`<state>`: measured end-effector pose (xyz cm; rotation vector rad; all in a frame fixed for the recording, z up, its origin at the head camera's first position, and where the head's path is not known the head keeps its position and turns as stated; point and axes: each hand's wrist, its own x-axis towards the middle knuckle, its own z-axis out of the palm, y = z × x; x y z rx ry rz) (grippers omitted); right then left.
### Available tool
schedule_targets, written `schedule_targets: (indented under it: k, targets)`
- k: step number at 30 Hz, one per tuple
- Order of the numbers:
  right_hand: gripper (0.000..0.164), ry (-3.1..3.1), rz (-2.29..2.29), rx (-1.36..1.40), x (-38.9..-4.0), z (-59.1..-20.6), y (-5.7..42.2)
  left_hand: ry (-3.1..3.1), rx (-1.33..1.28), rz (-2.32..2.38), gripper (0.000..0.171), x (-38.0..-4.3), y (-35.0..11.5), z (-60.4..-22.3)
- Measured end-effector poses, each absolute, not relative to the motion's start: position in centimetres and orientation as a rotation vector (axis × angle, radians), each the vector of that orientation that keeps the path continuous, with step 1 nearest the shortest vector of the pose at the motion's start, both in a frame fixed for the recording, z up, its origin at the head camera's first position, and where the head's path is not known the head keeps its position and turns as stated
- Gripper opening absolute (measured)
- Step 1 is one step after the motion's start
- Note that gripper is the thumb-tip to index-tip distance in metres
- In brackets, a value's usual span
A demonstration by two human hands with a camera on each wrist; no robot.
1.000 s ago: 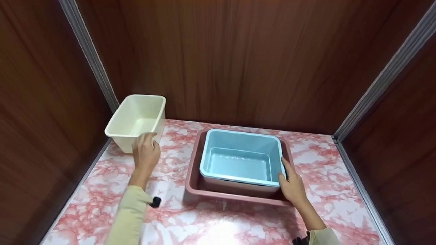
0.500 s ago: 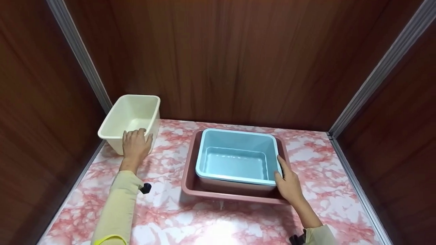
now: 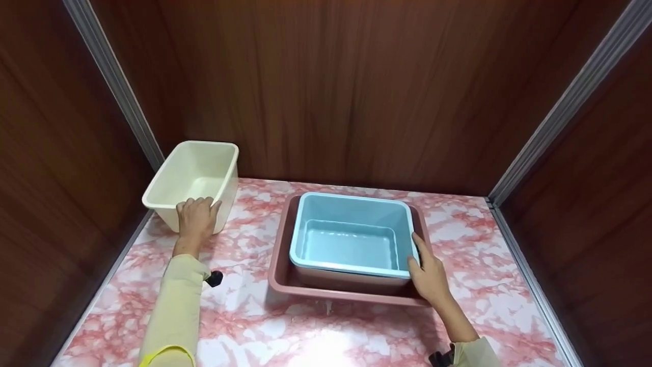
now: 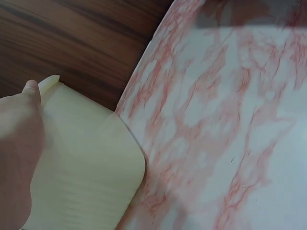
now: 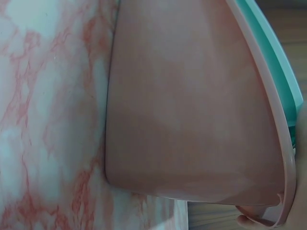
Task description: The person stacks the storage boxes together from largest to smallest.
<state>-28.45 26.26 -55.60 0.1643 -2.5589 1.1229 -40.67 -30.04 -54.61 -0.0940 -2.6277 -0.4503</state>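
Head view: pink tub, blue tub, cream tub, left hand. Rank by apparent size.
1. Pink tub, by its outer rim
2. Blue tub
3. Cream tub (farther back, true size unsure)
4. Left hand

Cream tub [image 3: 204,160], blue tub [image 3: 351,210], pink tub [image 3: 351,294]: are looking plastic, smooth. Table [image 3: 489,285]: is shining, glossy. Wall [image 3: 326,102]: is showing woodgrain. Sleeve [image 3: 173,311]: is looking cloth, matt.

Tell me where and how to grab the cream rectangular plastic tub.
Probably best by the near rim of the cream rectangular plastic tub, from the front and above: its walls narrow downward under a jutting lip, and dark wood-grain panels stand close behind it and to its left. The left-hand grip sits there.
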Motion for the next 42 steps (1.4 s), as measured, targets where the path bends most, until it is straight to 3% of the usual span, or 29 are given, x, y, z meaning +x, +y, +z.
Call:
schedule_targets:
  k: [19,42]
  targets:
    - [0.056,-2.585,1.147,0.129,-28.5,-55.8,26.2,-2.531,-0.159,-0.412,0.035,-38.9,-28.6,-55.5]
    - [0.056,-2.581,1.126,0.125,-28.5,-55.6,26.2,-2.509,-0.190,-0.399,0.036,-34.7,-23.7,-55.7]
